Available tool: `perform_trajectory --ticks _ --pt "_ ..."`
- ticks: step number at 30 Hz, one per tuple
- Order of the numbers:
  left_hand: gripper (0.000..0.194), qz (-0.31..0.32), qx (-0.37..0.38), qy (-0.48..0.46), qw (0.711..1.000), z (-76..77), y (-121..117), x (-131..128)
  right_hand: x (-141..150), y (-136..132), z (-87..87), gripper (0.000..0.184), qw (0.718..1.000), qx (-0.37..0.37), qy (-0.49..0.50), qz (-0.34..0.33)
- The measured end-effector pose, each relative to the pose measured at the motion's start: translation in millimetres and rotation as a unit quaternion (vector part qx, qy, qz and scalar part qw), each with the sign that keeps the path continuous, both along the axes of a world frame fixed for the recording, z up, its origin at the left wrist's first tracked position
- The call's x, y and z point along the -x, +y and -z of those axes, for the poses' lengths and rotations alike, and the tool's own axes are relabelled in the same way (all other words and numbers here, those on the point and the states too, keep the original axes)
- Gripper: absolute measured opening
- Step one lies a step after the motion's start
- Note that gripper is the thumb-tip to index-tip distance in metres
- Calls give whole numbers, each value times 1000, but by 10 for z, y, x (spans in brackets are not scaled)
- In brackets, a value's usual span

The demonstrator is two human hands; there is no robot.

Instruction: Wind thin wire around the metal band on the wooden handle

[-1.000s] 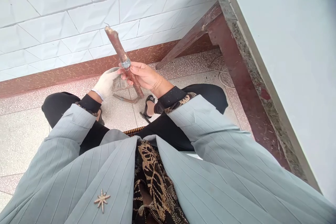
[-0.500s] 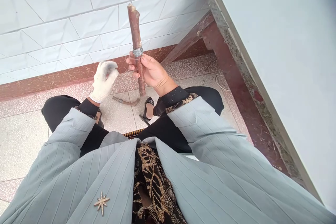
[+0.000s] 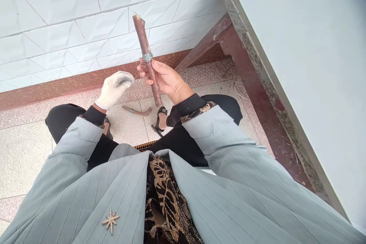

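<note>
My bare right hand (image 3: 168, 80) is closed round the lower half of a reddish-brown stick (image 3: 140, 30), which leans with its top to the left. Just above the thumb, several turns of grey metal wire (image 3: 147, 57) wrap the stick. A short bit of wire pokes out at its top end. My left hand (image 3: 114, 87), in a white knit glove, is pinched on the thin loose end of the wire, a little to the left of the stick. The fingertips are partly hidden behind the glove.
A thinner bent twig (image 3: 137, 111) with wire round it lies on the tiled floor between my feet. To the right stands a dark red wooden frame (image 3: 257, 95) under a pale tabletop (image 3: 309, 45). A white cable (image 3: 237, 87) lies behind it. A tiled wall (image 3: 71, 7) rises ahead.
My left hand moved away from the stick to the left, drawing the wire out, then came slightly back. My right hand turned the stick more upright and shifted right, then tilted it a little left.
</note>
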State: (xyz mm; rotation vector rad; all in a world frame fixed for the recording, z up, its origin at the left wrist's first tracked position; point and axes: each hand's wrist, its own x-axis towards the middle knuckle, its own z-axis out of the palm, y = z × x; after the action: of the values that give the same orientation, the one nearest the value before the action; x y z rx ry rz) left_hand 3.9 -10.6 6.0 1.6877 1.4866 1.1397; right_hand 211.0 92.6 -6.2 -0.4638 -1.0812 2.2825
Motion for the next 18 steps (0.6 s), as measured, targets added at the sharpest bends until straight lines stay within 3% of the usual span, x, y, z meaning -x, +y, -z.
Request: perform_trajectory --ticks 3,6,9,12,18 --pt "8 -34 -6 -146 989 23 -15 -4 6 1 -20 53 1000 -2 6 -4" --pt "25 -66 13 -267 961 97 13 -48 40 -44 -67 52 1000 0 -19 14" --pt "37 -52 25 -340 939 145 45 -95 56 -75 -83 51 1000 -6 -20 3" --pt "39 -45 63 -355 931 141 53 -114 45 -68 -43 51 1000 -14 10 -23" --pt "46 -1 154 -329 932 96 25 -69 38 -52 -7 49 1000 -5 -13 0"
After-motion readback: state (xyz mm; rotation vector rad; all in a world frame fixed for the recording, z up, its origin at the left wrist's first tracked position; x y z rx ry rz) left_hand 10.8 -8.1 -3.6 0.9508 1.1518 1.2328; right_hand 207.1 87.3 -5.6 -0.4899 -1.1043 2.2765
